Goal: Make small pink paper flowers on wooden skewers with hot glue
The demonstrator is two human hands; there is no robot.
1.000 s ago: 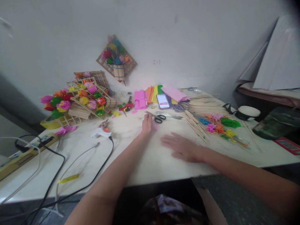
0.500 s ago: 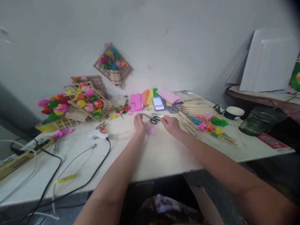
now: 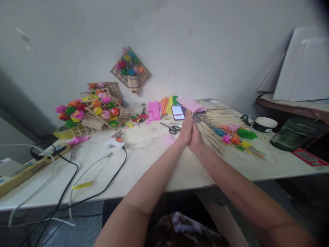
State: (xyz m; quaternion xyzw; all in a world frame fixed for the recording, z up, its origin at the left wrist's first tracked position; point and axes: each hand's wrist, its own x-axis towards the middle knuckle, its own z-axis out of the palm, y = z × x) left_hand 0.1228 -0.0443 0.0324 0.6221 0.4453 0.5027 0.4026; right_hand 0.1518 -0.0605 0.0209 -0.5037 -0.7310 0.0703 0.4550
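My left hand point(image 3: 185, 132) and my right hand point(image 3: 195, 135) are pressed flat together, palm to palm, fingers stretched out and pointing away from me, raised over the white table point(image 3: 154, 171). Nothing shows between the palms. Just beyond the fingertips lies a phone point(image 3: 178, 112) with its screen lit. Black-handled scissors point(image 3: 172, 127) lie a little to the left of the hands. A small pink paper scrap point(image 3: 168, 139) rests on the table beside my left wrist.
Bamboo skewers point(image 3: 218, 118) and paper flowers on sticks point(image 3: 236, 137) lie to the right. Folded crepe paper point(image 3: 164, 104) sits at the back. Stick racks of paper flowers point(image 3: 97, 109), a glue gun point(image 3: 113, 143), cables and a power strip point(image 3: 38, 163) fill the left.
Both hands left the table near the pink scrap and scissors and came together, palm against palm, a little to the right. The pink scrap stays on the table.
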